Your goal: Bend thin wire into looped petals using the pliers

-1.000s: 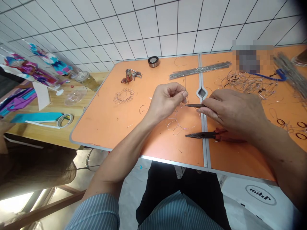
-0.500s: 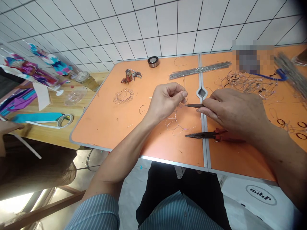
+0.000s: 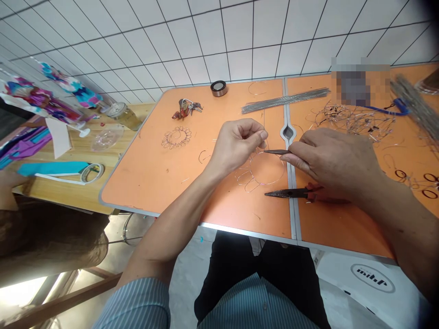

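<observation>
My left hand (image 3: 240, 139) pinches a thin wire hoop (image 3: 262, 183) at its upper edge. Several fine loops stand out from the hoop's left side, and it hangs over the orange table (image 3: 144, 173). My right hand (image 3: 329, 153) is closed round a slim dark pointed tool (image 3: 277, 152), whose tip meets the wire beside my left fingertips. The tool's rear part is hidden in my palm. Below my right hand, red-handled pliers (image 3: 288, 193) lie with their jaws pointing left. A looped wire ring (image 3: 176, 137) rests on the table to the left.
Straight metal rods (image 3: 284, 100) lie at the back, near a tape roll (image 3: 218, 88) and a brown ornament (image 3: 187, 108). Tangled wires (image 3: 356, 121) spread at the right. On the left wooden table (image 3: 72, 194) are a drink cup (image 3: 123, 115) and another person's hand (image 3: 8, 187).
The wire hoop shows rounder and more fully below my left hand. Both of my hands keep nearly the same place. At the left, the other person's hand and a white strip have shifted.
</observation>
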Available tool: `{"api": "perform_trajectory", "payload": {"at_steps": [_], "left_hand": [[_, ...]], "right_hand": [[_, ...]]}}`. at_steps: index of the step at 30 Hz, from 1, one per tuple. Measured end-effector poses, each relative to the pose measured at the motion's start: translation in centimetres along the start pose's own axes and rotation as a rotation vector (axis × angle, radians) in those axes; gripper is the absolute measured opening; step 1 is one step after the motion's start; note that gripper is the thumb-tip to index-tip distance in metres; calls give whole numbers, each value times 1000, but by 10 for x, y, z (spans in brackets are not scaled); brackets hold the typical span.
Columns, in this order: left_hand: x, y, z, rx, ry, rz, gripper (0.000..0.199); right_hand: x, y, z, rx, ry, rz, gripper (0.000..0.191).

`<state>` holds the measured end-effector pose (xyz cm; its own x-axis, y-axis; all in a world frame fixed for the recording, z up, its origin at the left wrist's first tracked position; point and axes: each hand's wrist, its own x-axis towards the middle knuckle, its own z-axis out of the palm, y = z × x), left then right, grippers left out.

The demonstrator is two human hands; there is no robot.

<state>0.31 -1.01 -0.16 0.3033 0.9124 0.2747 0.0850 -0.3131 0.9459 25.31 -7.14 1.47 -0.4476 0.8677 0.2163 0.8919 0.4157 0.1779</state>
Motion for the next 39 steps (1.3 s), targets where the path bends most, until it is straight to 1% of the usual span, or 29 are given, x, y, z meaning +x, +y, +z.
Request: {"api": "perform_trajectory", "payload": {"at_steps": [4,11,15,18,21,30,34,37,39], "left_hand": [[0,0,0,-4,-5,2,48],[-1,1,1,-5,-12,-19,40],[0,1,1,-4,-14,-18,35],[0,1,1,-3,-14,-14,34],[-1,0,1,-7,-19,-6,35],[1,-3,3,-17,-37,-15,40],[0,-3,3,-20,-41,-8,31],[0,-3,4,-20,-37,-17,21],[0,-3,4,-19,-41,-26,18]], "right_hand": [[-2,1,3,-23,16,-20,72],[-1,2,6,42,43,-19,70],[1,-1,3,46,12,-36,66],[1,-3,2,79,-25,27,60],[0,-2,2,132,-50,58,56],[3,1,2,313,-111,48,44],[4,0,-2,388,-160,77,42],[5,-1,-4,441,-195,113,45],[5,-2,-5,459,-203,127,46]]}}
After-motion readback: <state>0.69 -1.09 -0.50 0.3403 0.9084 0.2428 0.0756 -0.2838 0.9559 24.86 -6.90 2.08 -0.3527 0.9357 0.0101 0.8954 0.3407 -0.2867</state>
